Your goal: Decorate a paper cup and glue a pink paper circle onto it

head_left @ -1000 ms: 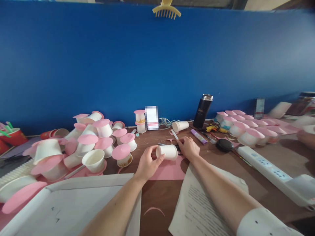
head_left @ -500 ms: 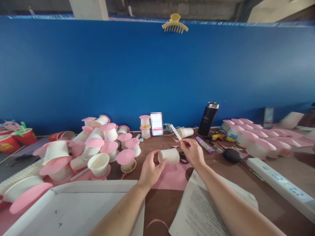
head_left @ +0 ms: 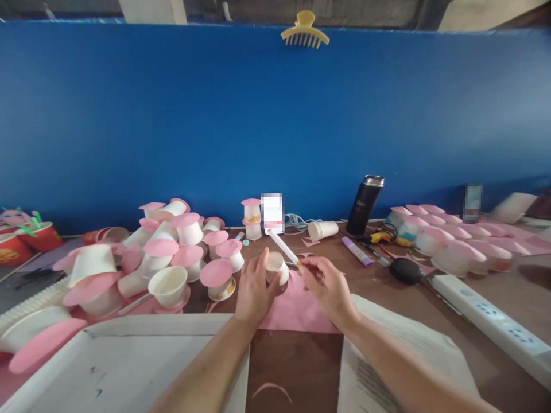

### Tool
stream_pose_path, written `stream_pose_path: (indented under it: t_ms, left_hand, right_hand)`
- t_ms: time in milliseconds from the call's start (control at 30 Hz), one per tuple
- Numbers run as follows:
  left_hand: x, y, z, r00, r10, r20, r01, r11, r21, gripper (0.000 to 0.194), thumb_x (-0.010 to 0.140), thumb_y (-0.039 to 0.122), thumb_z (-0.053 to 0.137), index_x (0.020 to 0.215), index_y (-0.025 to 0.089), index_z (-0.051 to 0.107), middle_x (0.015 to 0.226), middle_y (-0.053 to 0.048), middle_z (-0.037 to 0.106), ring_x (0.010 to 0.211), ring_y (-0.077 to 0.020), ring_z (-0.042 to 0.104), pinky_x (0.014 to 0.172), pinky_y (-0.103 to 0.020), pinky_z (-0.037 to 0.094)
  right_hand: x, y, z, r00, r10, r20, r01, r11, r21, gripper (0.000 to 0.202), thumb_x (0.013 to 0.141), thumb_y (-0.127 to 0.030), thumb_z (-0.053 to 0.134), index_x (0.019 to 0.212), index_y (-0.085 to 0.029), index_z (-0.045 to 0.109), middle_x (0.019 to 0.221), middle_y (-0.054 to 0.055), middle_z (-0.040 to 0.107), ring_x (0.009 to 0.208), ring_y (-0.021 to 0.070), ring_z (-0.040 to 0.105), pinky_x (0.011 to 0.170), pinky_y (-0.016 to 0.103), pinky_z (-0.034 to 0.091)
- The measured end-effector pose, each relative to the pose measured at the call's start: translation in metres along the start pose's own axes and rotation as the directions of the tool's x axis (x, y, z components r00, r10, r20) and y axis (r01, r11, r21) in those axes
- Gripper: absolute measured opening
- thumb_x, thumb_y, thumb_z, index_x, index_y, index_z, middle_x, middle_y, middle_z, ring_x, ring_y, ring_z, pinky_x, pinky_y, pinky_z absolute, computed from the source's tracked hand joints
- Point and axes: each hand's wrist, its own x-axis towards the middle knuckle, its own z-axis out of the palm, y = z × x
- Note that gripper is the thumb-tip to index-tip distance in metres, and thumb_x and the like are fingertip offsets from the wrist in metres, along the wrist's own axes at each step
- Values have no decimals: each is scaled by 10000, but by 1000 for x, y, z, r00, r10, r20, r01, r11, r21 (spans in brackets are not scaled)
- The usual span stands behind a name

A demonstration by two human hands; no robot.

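A small white paper cup (head_left: 282,275) is in my left hand (head_left: 255,289), with fingers and thumb closed around its left side. The cup is tilted, one round end turned up toward me. Pinched in my right hand (head_left: 325,287) is a slim white pen-like stick with orange ends (head_left: 284,248). It slants up and left, passing just above and behind the cup; whether it touches the cup I cannot tell. Below both hands lies a pink paper sheet (head_left: 297,312). Something dark and thin, partly hidden, shows between the cup and my right hand.
Several paper cups with pink discs (head_left: 188,229) crowd the left, behind a white tray (head_left: 142,344). A stack of cups (head_left: 322,230), a purple glue stick (head_left: 357,252) and a black flask (head_left: 365,205) stand or lie beyond. A power strip (head_left: 495,321) runs along the right.
The cup has turned from lying sideways to facing an end toward me. My right hand has come left and lower, swinging the stick over by the cup. The printed paper has shifted right.
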Motion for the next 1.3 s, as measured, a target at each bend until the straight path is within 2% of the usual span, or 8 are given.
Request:
stream_pose_path:
  t_ms: [133,367,500,667,833,1000,1167,1300]
  left_hand:
    - [2,2,5,998,-33,53,35,998,-44,557,855,353,493,1355,135,380,1194,-168,539,1112,-319,493,908,-474,414]
    - [4,14,-14,988,-141,-60,123,963,-240,491,847,371,512,1289,159,479,1077,-133,573,1016,-259,534,914,-434,425]
    - [5,26,-29,947,-304,101,304,753,-584,451,836,395,537,1238,192,520,977,-69,617,836,-174,583,757,-304,488]
    - [6,31,-32,898,-358,258,424,541,-726,329,807,438,581,980,159,613,730,-17,625,628,-118,555,581,-225,460]
    - [4,32,-33,916,-348,198,374,567,-734,269,792,403,615,917,164,613,727,-5,619,627,-104,550,563,-198,444]
    - [-2,44,-35,964,-152,220,265,648,-714,186,801,340,620,870,167,619,802,-20,629,699,-119,556,648,-222,456]
    - [-4,51,-36,956,-147,252,288,613,-736,242,870,364,513,993,178,608,874,-38,639,743,-129,563,683,-236,463]
    - [-1,45,-33,936,-197,293,345,687,-639,321,898,425,433,952,169,620,886,-52,651,742,-136,578,663,-234,456]
  right_hand:
    - [-12,7,3,998,55,-10,-54,992,111,226,840,-400,579,938,-198,598,749,27,646,539,130,608,508,257,515]
    - [-6,6,-6,992,113,-61,-89,948,305,247,854,-401,573,977,-187,584,777,29,656,635,142,645,577,270,553]
    - [-4,11,-11,993,89,-77,-59,943,328,247,862,-387,573,1001,-184,593,777,23,649,629,124,613,572,256,529]
    - [-3,13,-12,993,105,-53,-80,934,349,287,864,-423,559,1012,-183,614,774,29,648,628,133,600,555,265,521]
    - [-8,5,-17,989,-110,95,112,994,-13,240,871,-395,558,1009,-239,678,884,45,657,759,166,599,694,304,500]
    - [-18,-4,-13,921,-276,274,340,914,-220,193,855,-390,582,929,-265,709,873,48,632,836,185,574,780,322,453]
    - [-16,-6,-10,980,18,199,-23,999,23,300,860,-465,539,765,-193,623,601,-11,512,544,111,452,514,241,366]
    - [-9,-1,-12,963,206,172,-259,885,386,358,819,-512,572,692,-181,516,551,-46,440,463,73,372,442,216,288]
